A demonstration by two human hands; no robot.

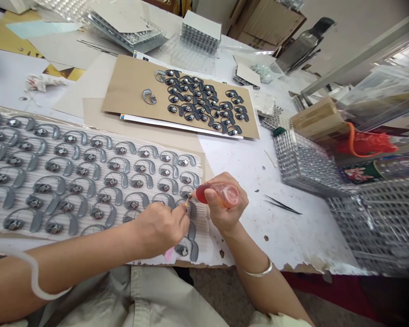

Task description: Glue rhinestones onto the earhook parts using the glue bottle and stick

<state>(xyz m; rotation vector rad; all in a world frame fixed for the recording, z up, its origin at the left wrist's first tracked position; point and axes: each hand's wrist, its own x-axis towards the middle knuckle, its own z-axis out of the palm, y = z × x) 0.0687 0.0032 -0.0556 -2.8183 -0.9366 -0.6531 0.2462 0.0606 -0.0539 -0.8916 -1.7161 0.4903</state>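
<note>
My right hand (226, 200) is wrapped round a small squeeze bottle (230, 196) of translucent red-orange plastic, tilted with its narrow end to the left. My left hand (165, 227) is closed in a pinch close to that end, over the right edge of a ribbed sheet (201, 227). A thin yellowish tip (187, 204) shows between the two hands; what the left fingers hold is hidden. Under and around them lie rows of grey ear-hook earphone parts (143, 180), each with a round metallic piece and fine wires. One grey earphone part (186, 250) lies near the table edge.
Behind, a brown cardboard sheet (132, 86) carries several dark ear-hook parts (201, 102). Black tweezers (282, 205) lie to the right. Stacked clear plastic trays (303, 159) and a dark grey tray (378, 222) line the right side. More trays (201, 34) stand at the back.
</note>
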